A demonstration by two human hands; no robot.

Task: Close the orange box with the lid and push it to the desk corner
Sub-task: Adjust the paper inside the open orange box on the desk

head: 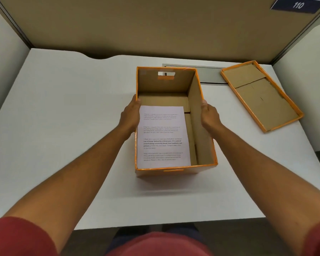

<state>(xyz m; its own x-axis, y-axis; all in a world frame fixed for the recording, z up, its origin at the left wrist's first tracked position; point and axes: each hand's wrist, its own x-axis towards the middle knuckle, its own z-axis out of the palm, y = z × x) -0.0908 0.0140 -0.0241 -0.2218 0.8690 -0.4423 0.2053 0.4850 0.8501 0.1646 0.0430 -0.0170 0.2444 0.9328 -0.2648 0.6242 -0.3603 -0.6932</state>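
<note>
An open orange box (198, 115) with brown cardboard inside stands in the middle of the white desk (67, 111). A printed sheet of paper (163, 137) lies on its floor. My left hand (130, 117) presses against the box's left wall, thumb at the rim. My right hand (210, 115) grips the right wall in the same way. The orange lid (260, 95) lies upside down on the desk to the right of the box, apart from it, near the back right corner.
Brown partition panels (137, 24) close off the desk at the back and sides. A grey cable hatch (209, 74) is set into the desk behind the box. A dark sign (297, 5) reading 110 hangs at the top right.
</note>
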